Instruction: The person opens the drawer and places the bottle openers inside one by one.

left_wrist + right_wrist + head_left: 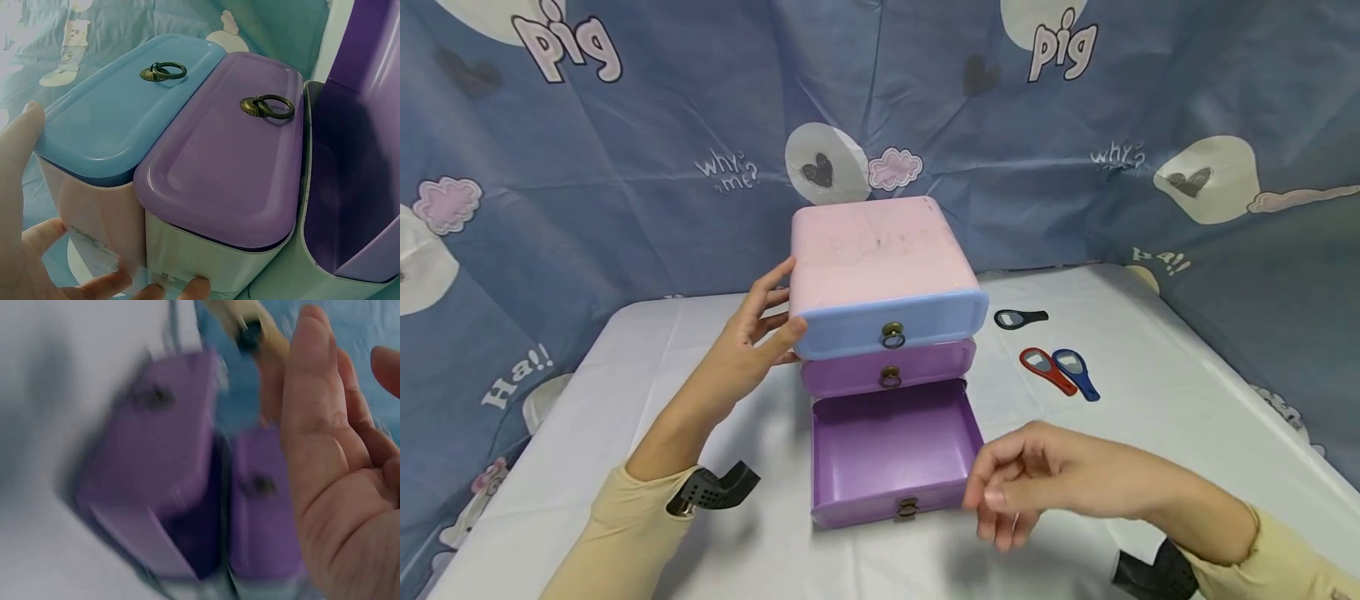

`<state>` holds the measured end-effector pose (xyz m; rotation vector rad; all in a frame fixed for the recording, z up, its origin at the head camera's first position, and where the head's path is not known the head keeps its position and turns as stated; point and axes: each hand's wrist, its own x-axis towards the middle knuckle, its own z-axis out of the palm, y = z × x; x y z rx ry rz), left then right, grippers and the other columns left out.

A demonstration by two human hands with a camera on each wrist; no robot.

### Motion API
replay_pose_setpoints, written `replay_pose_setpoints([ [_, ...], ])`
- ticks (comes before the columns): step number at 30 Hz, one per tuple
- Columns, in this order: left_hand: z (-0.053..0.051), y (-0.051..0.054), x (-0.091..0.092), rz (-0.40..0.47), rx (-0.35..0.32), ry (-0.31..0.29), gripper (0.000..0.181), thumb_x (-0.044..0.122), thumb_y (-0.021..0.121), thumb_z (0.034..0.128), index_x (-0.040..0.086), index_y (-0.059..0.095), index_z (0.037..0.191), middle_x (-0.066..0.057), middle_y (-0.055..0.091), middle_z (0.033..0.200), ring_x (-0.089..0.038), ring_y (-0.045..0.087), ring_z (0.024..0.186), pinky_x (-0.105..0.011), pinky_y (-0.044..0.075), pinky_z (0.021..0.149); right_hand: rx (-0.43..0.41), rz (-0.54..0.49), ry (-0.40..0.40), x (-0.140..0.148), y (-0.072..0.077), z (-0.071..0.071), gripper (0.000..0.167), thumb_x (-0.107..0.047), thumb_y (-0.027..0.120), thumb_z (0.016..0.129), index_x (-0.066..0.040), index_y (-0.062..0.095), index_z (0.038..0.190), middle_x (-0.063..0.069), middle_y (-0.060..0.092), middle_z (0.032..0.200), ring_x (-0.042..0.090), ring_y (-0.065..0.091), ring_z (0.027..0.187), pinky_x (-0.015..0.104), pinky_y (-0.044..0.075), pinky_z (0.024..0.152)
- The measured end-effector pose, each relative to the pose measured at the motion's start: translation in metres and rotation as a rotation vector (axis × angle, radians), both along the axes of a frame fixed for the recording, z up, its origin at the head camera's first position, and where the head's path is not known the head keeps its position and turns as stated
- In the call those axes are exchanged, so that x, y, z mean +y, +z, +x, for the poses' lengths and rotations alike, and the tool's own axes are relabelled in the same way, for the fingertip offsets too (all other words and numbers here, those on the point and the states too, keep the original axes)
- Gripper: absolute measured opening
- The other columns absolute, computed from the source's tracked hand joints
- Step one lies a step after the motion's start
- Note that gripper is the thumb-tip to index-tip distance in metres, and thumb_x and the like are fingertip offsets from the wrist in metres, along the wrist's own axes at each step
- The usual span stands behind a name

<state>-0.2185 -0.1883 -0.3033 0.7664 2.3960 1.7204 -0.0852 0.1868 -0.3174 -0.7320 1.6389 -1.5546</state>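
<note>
White cloth over the table (pixel 1150 396), its creases running lengthwise. Blue printed fabric (pixel 685 100) hangs behind and along both sides, lettered "pig", "why me?" and "Ha!!", with pale blobs, dark hearts and pink clouds. On the table, right of centre: a black tool (pixel 1032 317) with a rounded head, and nearer the person a red tool (pixel 1051 372) and a blue tool (pixel 1077 375) of like shape, side by side. Mid-table stands the drawer unit (pixel 880 250), three tiers, pink on top. Blue top drawer (pixel 842 332) and purple middle drawer (pixel 850 377) both sit pushed in; the purple bottom drawer (pixel 857 510) is pulled well out toward the person, inner floor in view. Each front bears a dark brassy ring pull. Left hand (pixel 741 354) lies at the unit's left side: fingers spread wide, tips against the pink and pale green side walls in the left wrist view, thumb at the left edge of the blue front. Right hand (pixel 1033 477) is at the bottom drawer's right front corner, fingers loosely bent and close together, gripping nothing; the head view overlaps them with that corner, contact cannot be told. Right wrist view blurred, both purple fronts beside the palm.
</note>
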Motion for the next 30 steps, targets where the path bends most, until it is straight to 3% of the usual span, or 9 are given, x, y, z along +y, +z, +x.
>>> replay_pose_setpoints([
  [3,0.0,0.0,0.001,-0.008,-0.001,0.004,0.071,0.031,0.057,0.1121,0.05,0.019,0.169,-0.015,0.027,0.172,-0.041,0.039,0.157,-0.055,0.058,0.102,0.117,0.061,-0.066,0.024,0.009,-0.017,0.025,-0.008,0.05,0.113,0.006,0.065,0.127,0.019,0.076,0.111,0.024,0.078,0.096,0.045,0.066,0.089],
  [5,0.001,0.0,0.001,-0.01,-0.004,0.007,0.071,0.032,0.058,0.112,0.05,0.019,0.169,-0.015,0.026,0.172,-0.041,0.039,0.157,-0.055,0.058,0.102,0.193,0.093,-0.125,0.04,0.01,-0.029,0.025,-0.007,0.05,0.113,0.007,0.064,0.129,0.021,0.076,0.112,0.028,0.078,0.099,0.044,0.065,0.089],
  [8,0.001,0.0,0.002,-0.006,-0.006,0.007,0.071,0.032,0.058,0.1119,0.05,0.02,0.169,-0.016,0.027,0.172,-0.042,0.039,0.157,-0.056,0.058,0.102,0.235,0.192,-0.232,0.064,0.011,-0.048,0.028,-0.01,0.051,0.113,0.007,0.061,0.134,0.017,0.075,0.118,0.028,0.077,0.106,0.04,0.064,0.094],
  [11,0.0,-0.001,0.002,-0.003,-0.007,0.006,0.071,0.032,0.058,0.1118,0.049,0.02,0.169,-0.016,0.027,0.171,-0.041,0.039,0.157,-0.052,0.059,0.101,0.219,0.251,-0.326,0.087,0.008,-0.07,0.036,-0.014,0.053,0.114,0.009,0.055,0.141,0.008,0.076,0.124,0.02,0.076,0.11,0.034,0.064,0.094],
  [17,0.001,0.001,0.0,0.002,-0.003,0.008,0.071,0.032,0.058,0.1119,0.049,0.02,0.169,-0.015,0.027,0.171,-0.04,0.039,0.156,-0.045,0.06,0.098,0.133,0.262,-0.413,0.123,-0.003,-0.106,0.051,-0.016,0.046,0.117,0.015,0.038,0.156,0.0,0.077,0.131,0.007,0.075,0.107,0.026,0.063,0.093],
  [24,0.0,0.001,0.0,0.004,-0.006,0.003,0.071,0.033,0.058,0.1121,0.05,0.019,0.169,-0.014,0.027,0.172,-0.04,0.038,0.157,-0.056,0.058,0.102,0.147,0.482,-0.548,0.136,-0.017,-0.124,0.058,-0.027,0.052,0.115,0.011,0.04,0.158,-0.003,0.073,0.117,0.004,0.071,0.096,0.024,0.061,0.088],
  [30,0.0,0.0,-0.001,0.004,-0.007,0.002,0.071,0.032,0.057,0.1124,0.049,0.018,0.17,-0.013,0.027,0.172,-0.04,0.038,0.157,-0.051,0.058,0.101,0.131,0.597,-0.555,0.131,-0.028,-0.132,0.06,-0.031,0.059,0.112,0.009,0.046,0.154,-0.003,0.067,0.097,0.006,0.062,0.085,0.025,0.056,0.077],
])
